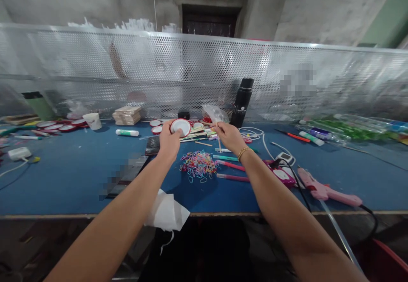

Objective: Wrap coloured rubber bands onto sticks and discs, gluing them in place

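My left hand (169, 141) grips a round white lid with a red rim (179, 125), the thumb lying across its face. To its right, above the table, my right hand (230, 137) is closed in a pinch on a thin wooden stick (219, 142), partly hidden by the fingers. Below and between the hands lies a heap of small coloured rubber bands (199, 164). Several pens (231, 165) lie beneath my right wrist. Behind the hands are loose wooden sticks (199, 134) and more red-rimmed lids (156, 123).
A black bottle (242, 103) stands before the perforated metal screen (197, 61). At the right lie a pink glue gun (328, 190), a magenta power strip (282, 175) and cables. A paper cup (92, 121), glue stick (127, 133) and wood stack (126, 115) are left.
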Available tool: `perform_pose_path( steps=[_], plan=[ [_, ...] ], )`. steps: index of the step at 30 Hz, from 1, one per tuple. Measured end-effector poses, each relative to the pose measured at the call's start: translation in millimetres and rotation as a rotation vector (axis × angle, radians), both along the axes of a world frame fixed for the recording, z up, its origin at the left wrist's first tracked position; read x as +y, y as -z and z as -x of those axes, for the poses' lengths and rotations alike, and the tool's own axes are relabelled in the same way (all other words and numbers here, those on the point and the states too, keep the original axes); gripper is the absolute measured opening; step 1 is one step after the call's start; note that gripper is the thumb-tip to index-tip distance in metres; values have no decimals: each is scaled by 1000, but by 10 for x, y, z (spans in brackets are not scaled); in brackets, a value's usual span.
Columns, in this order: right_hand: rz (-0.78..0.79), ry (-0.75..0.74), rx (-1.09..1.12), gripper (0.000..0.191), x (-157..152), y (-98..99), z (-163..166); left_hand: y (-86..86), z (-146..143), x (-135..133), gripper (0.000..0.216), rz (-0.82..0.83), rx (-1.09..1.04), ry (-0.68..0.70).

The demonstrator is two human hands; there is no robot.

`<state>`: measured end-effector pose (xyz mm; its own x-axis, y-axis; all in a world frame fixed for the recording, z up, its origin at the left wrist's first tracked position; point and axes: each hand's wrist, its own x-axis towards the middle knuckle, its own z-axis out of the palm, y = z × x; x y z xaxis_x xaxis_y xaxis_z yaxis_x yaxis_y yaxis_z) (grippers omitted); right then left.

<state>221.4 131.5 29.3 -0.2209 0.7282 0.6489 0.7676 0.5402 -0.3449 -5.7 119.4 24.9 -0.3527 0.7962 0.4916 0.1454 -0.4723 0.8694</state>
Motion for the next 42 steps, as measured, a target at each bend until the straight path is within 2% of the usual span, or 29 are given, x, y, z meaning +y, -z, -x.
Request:
perform_pose_path(
  steps=[4,9,12,15,19,25,29,34,38,40,42],
  plan=[
    [-48,87,-15,33,13,-16,-95,-2,-9,-7,41,-7,5,16],
    [61,173,-168,33,138,83,-160,-9,-29,-29,41,-1,7,25],
    [68,204,-196,40,214,153,-129,-13,-24,-29,41,10,2,23],
    [83,151,-215,34,214,166,-90,-10,-15,-27,43,22,6,36],
    [213,65,-284,17,115,122,-83,18,-25,-32,43,66,51,104],
    [296,0,-315,13,42,148,-54,77,-99,-103,41,290,151,294],
    [301,-93,-305,14,49,231,73,79,-114,-143,43,368,135,298],
    [295,-164,-287,14,22,264,168,71,-71,-127,54,290,164,222],
    [327,-219,-266,14,-31,225,165,71,-53,-103,61,180,208,239],
    [369,-253,-259,27,-71,213,175,70,-53,-93,59,154,247,245],
    [402,-298,-280,55,-120,217,213,67,-53,-87,58,149,284,240]
  ],
)
